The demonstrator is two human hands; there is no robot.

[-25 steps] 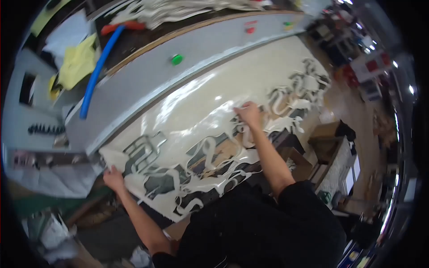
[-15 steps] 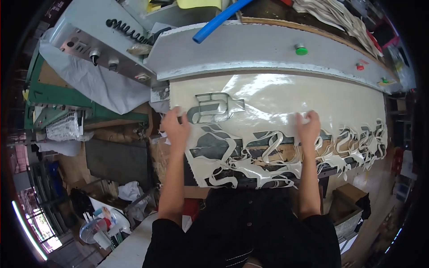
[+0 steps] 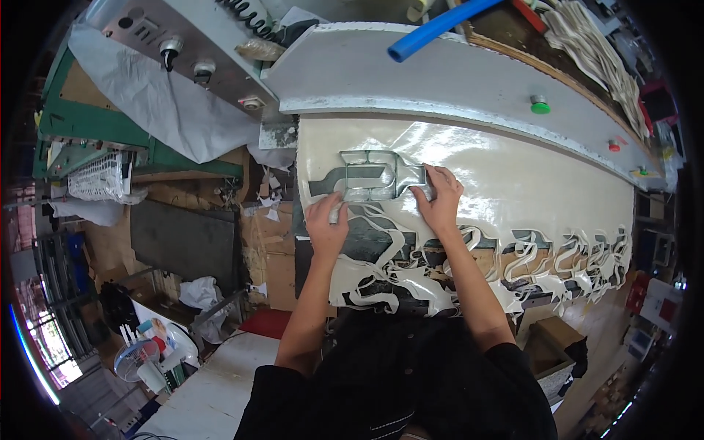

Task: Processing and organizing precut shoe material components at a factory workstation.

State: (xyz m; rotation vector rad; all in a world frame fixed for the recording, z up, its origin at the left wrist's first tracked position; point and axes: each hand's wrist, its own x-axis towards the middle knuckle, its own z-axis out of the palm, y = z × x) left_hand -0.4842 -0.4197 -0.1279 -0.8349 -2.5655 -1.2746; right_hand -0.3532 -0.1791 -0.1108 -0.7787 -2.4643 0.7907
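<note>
A metal cutting die point(image 3: 370, 198), an open outline of thin upright walls, stands on a glossy cream sheet point(image 3: 499, 172). Dark cut-out shapes show beneath and left of it. My right hand point(image 3: 440, 202) grips the die's narrow right end between thumb and fingers. By its lower left corner is my left hand point(image 3: 326, 224), fingers bent together around something whitish that I cannot make out. Whether those fingers touch the die is unclear. Along the sheet's near side, thin curling strips point(image 3: 396, 242) of cream waste surround cut-out holes.
Behind the sheet runs a grey machine beam point(image 3: 411, 77) with a green button point(image 3: 540, 105) and a red button point(image 3: 614, 145). A blue tube point(image 3: 440, 31) hangs over it. At left are a control panel point(image 3: 172, 48) and a green machine point(image 3: 88, 121). A box point(image 3: 554, 345) stands near right.
My right hand has come left across the sheet and taken hold of the die's right end. The left hand has moved nearer the die's lower left corner. The view has shifted slightly.
</note>
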